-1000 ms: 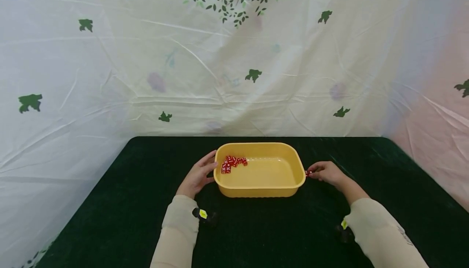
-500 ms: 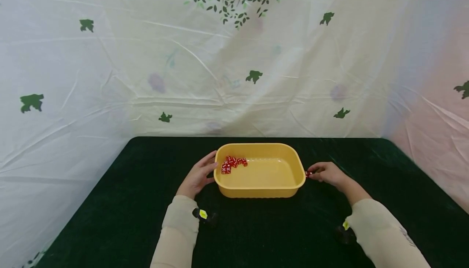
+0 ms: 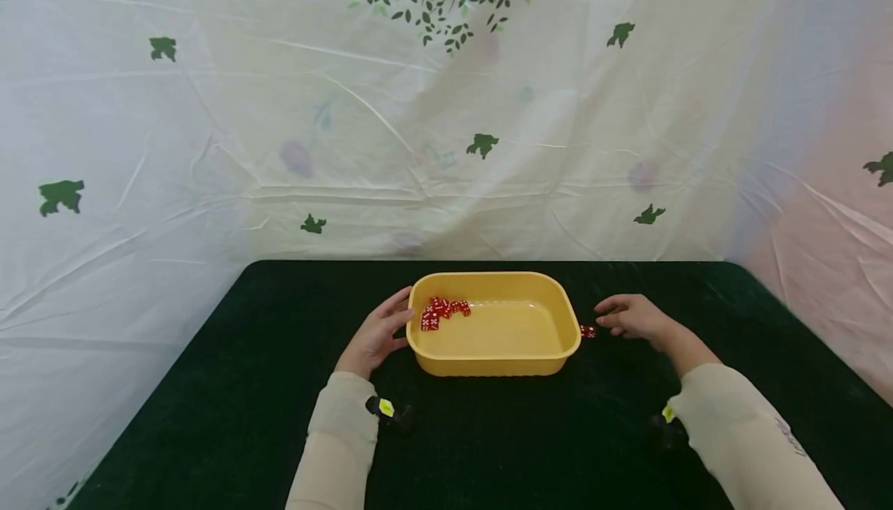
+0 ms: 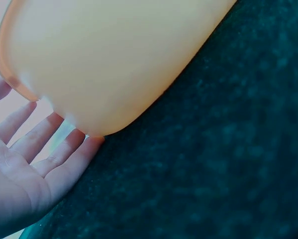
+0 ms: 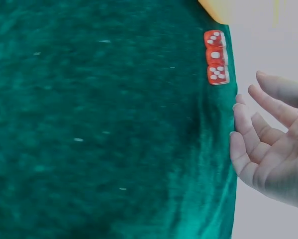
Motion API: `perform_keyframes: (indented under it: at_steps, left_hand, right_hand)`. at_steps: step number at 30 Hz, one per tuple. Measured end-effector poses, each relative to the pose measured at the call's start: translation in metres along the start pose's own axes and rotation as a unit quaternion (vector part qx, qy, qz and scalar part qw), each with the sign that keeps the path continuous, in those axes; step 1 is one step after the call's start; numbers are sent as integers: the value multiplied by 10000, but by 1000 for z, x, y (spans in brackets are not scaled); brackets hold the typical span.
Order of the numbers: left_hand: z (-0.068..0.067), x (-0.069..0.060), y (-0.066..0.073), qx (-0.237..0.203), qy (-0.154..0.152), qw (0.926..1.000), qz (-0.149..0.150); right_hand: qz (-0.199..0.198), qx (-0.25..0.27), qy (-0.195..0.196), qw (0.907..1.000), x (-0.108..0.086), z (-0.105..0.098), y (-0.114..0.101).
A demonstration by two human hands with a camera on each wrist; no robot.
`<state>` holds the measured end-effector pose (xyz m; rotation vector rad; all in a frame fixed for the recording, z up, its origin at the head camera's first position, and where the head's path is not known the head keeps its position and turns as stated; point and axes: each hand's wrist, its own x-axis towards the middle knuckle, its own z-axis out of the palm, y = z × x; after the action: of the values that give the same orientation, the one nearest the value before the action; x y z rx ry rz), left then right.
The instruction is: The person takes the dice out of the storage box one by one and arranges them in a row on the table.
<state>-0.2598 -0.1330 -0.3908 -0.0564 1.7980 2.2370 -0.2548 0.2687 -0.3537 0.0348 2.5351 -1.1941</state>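
Note:
A yellow plastic tub (image 3: pixel 498 366) stands on the dark green cloth, with several red dice (image 3: pixel 432 316) gathered at its left end. My left hand (image 3: pixel 377 335) rests against the tub's left wall; the left wrist view has its fingers (image 4: pixel 71 164) nearly straight, their tips touching the wall. Three red dice with white pips (image 5: pixel 217 56) form a line just right of the tub, on the cloth. A little beyond and to the right of that line, my right hand (image 3: pixel 635 316) hovers with loosely bent fingers and nothing in them.
Dark green cloth (image 3: pixel 488 448) covers the table. Behind it and along both sides hangs a pale curtain (image 3: pixel 391 146) printed with green leaf shapes. A dark wrist camera (image 3: pixel 398 415) is strapped on the left sleeve.
My right hand has let go of the red dice beside the tub and moved up and to the right, away from them. The left hand and tub stay put.

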Motion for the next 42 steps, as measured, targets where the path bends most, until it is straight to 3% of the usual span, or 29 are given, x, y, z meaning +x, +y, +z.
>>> perform_keyframes:
  at_steps: [17,26,33,42]
  left_hand:
    - [-4,-6,1,-4,-91,9999,-52]
    - [-7,-7,-1,15,-116,9999,-52]
    - [-7,-6,-2,-15,-117,9999,-59]
    - [-7,-7,0,-2,-142,9999,-70]
  right_hand:
    - [-295,-56,316,9990,-7,-11,-43]
    - [-445,-82,350,9984,-8,2,-66]
    - [-568,16,432,9974,1,14,-80]
    - [-651,338,357,9967,11,46,-103]
